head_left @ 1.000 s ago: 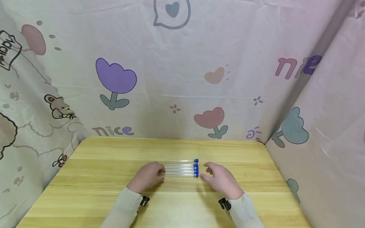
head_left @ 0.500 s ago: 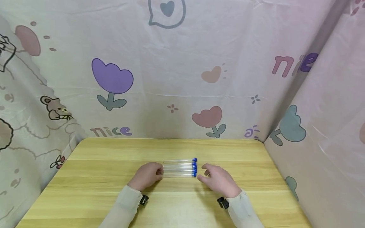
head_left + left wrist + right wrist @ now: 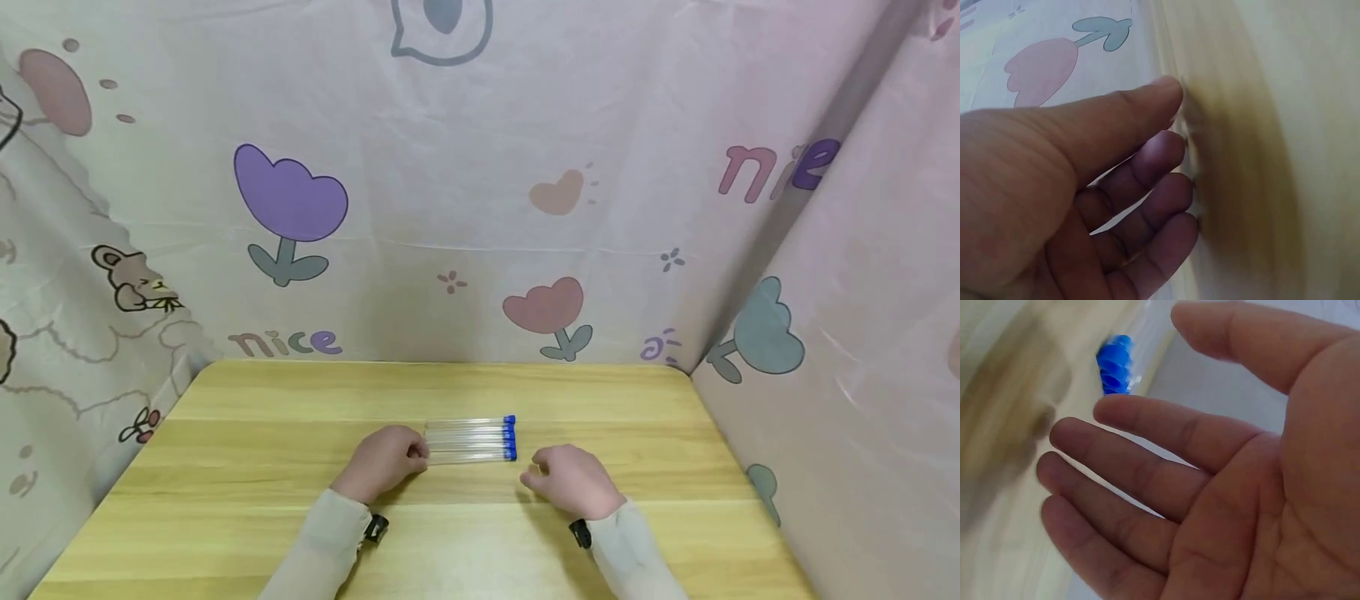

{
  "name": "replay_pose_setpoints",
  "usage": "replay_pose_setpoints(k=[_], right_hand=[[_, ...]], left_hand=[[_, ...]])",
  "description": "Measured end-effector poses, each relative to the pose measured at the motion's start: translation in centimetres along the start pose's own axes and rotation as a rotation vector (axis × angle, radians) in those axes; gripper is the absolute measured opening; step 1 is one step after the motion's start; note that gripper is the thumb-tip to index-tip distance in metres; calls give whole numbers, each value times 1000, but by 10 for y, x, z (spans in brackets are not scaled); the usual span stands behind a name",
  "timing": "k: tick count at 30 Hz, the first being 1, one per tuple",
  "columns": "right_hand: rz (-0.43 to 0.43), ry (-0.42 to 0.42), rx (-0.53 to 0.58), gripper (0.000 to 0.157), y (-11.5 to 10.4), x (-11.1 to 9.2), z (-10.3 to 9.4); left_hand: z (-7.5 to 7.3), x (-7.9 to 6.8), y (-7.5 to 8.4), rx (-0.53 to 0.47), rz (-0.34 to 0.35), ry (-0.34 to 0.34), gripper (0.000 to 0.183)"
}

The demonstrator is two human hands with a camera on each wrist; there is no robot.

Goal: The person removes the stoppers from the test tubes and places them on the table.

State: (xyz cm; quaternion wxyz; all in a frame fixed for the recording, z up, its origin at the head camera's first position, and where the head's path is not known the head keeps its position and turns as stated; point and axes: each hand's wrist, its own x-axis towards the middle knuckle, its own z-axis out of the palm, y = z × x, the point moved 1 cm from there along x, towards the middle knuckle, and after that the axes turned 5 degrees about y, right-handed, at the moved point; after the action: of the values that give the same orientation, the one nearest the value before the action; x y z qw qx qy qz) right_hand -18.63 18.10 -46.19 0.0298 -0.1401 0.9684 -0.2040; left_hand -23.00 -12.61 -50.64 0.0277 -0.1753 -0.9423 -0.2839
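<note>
Printed cloth [image 3: 420,167] hangs behind and at both sides of a wood-grain desk [image 3: 480,542]. On the desk, between our two hands, we have a row of tubes [image 3: 467,442] lying flat, side by side.

Left hand [image 3: 384,460]: at the uncapped ends. Fingers [image 3: 1172,190] loosely bent, thumb [image 3: 1122,119] apart from them, nothing visible between; we cannot tell whether they touch the tubes. Right hand [image 3: 577,482]: near the caps [image 3: 511,437] but apart from them, fingers spread wide, holding nothing.

Handling, our judgement: even up the ends with light, flat contact from both sides rather than a pinch. Such smooth, round tubes would probably roll if pressed from above, so we would keep the fingers low and the pushes small, along the tubes' length.

Appearance: slim, straight, clear; caps bright blue, all facing the right hand, in a nearly straight column. We make it about five, too closely set for a sure count. Contents, if any: cannot tell.
</note>
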Motion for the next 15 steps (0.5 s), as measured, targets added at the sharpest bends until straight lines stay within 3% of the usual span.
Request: replay_pose_setpoints(k=[7,11,15], right_hand=[[-46,11,-39,24,5,0,5],[-81,6,-59,36,5,1,9],[-102,-11,-67,37,7,4,9]], left_hand=[[4,-1,2,-11,16,-8,20],[6,-3,0,-15,11,-4,21],[5,-3,-2,-18,7,3,20]])
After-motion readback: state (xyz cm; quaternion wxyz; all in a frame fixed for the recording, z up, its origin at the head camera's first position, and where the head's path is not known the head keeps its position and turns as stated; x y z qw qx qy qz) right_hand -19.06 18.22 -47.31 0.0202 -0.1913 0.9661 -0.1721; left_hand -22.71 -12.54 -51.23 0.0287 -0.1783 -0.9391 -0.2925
